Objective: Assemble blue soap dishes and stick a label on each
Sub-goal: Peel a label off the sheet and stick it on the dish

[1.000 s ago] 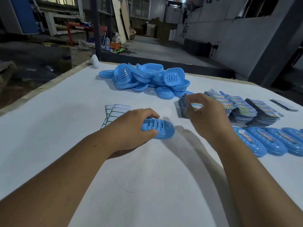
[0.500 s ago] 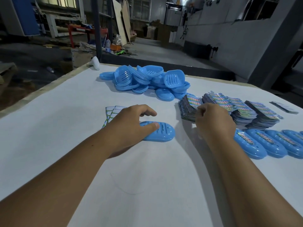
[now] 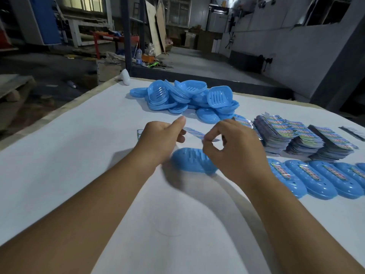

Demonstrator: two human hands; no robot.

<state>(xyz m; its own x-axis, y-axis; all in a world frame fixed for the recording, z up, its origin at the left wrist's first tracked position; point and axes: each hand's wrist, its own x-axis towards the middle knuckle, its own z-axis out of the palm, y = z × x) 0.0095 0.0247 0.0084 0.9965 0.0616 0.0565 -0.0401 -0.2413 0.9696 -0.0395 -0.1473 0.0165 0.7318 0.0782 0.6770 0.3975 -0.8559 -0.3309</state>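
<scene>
An assembled blue soap dish (image 3: 189,161) lies slotted side up on the white table (image 3: 79,155), just below both hands. Above it I hold a narrow colourful label strip (image 3: 194,133) stretched between my hands. My left hand (image 3: 160,139) pinches its left end between thumb and fingers. My right hand (image 3: 231,147) pinches the right end with thumb and forefinger. Neither hand touches the dish.
A heap of loose blue dish halves (image 3: 187,99) sits at the table's far side. Stacks of labels (image 3: 292,135) stand to the right, with a row of labelled dishes (image 3: 316,178) in front of them. A sheet of white stickers (image 3: 139,133) peeks from behind my left hand.
My left hand let go of the soap dish and rose. My right hand came back from the label stack with a label, and both hands now hold it over the dish.
</scene>
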